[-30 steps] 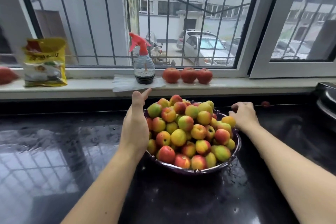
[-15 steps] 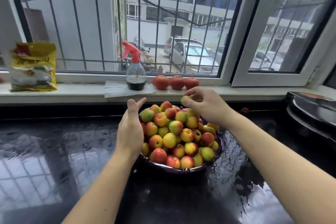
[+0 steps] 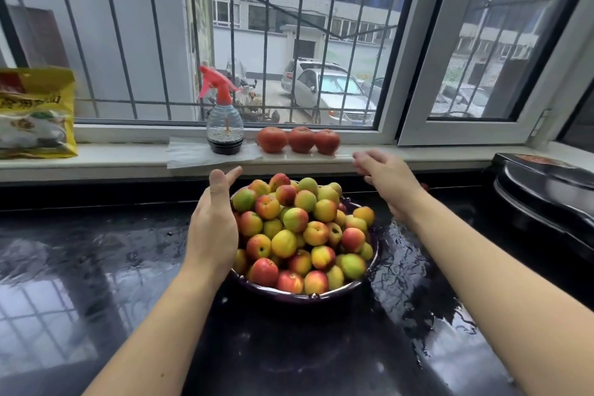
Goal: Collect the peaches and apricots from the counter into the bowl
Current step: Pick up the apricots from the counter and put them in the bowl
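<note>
Her left hand (image 3: 213, 228) rests flat against the heaped bowl (image 3: 321, 294), her right hand (image 3: 384, 177) hovers empty, fingers loose; those soft fruits (image 3: 284, 243) likely bruise, so cup each gently.

Barred window (image 3: 225, 42) above a pale sill (image 3: 96, 157), wet black counter (image 3: 80, 267), grey daylight outside

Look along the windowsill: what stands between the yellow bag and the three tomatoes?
In the head view, a spray bottle with a pink trigger top stands on a pale sheet, between the yellow bag and the tomatoes.
</note>
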A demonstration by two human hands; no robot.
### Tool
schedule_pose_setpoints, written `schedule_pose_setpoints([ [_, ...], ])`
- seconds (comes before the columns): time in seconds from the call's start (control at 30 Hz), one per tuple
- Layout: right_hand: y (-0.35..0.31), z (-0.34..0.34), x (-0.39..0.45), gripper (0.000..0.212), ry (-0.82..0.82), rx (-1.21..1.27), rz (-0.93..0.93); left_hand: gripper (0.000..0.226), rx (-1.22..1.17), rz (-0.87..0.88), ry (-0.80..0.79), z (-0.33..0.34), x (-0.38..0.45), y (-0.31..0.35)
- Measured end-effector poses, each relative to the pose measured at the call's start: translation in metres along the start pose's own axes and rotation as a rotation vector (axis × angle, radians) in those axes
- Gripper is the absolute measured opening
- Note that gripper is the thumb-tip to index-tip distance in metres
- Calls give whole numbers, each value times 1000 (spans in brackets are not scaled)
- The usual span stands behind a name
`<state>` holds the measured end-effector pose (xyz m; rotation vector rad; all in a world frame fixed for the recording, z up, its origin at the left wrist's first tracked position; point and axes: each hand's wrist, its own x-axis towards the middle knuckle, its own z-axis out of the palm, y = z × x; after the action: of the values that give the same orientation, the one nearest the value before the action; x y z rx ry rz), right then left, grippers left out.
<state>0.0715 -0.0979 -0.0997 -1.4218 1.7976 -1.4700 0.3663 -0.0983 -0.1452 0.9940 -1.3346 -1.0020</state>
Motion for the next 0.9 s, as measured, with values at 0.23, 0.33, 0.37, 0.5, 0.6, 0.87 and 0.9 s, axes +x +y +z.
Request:
schedule_pose_setpoints([
  [0.23, 128, -41, 20, 56, 112, -833, 300, 83, -4, 24, 11, 2, 4, -7],
  [0.33, 145, -62, 49, 66, 150, -832, 336, 82, -25, 11, 22, 3, 5, -8],
  [0.37, 147, -66, 60, 68, 161, -817, 341, 80, -33, 3, 27, 3, 5, -8],
  [0.5, 155, -70, 89, 73, 97, -825, 358, 77, -35, -13, 37, 2, 4, -8],
  [0.6, 150, -62, 82, 68, 66, -898, 308, 79, -28, -9, 30, 2, 5, -7],
  [0.87, 125, -54, 16, 30, 442, -823, 113, 89, -60, 7, 34, 1, 7, -9],
  [0.9, 124, -59, 17, 32, 456, -790, 163, 90, -64, 7, 35, 1, 7, -9],
])
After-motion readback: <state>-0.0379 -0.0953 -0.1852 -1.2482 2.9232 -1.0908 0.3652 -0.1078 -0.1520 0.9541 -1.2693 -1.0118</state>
